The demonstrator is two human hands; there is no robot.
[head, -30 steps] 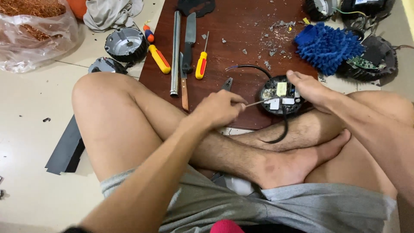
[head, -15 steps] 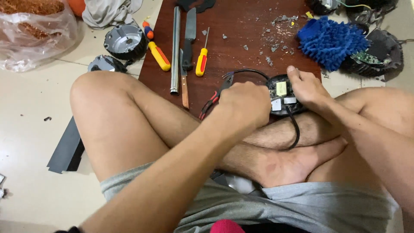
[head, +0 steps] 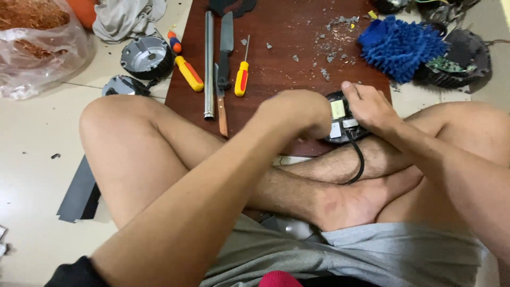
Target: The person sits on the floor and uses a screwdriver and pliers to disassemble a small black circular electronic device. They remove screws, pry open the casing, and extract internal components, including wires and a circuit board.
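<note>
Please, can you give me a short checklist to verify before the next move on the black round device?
1. Right hand steadies the black round device: ok.
2. Left hand is at the device: ok.
3. What the left hand holds: cannot tell, fist hides it.
4. Black cable free of the legs: not ok, it lies across a shin.
5. Yellow screwdriver within easy reach on the brown board: ok.

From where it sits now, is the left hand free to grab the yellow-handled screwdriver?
Probably yes. The left hand rests at the black device, and the yellow-handled screwdriver lies just beyond it on the bare board, nothing between.
</note>
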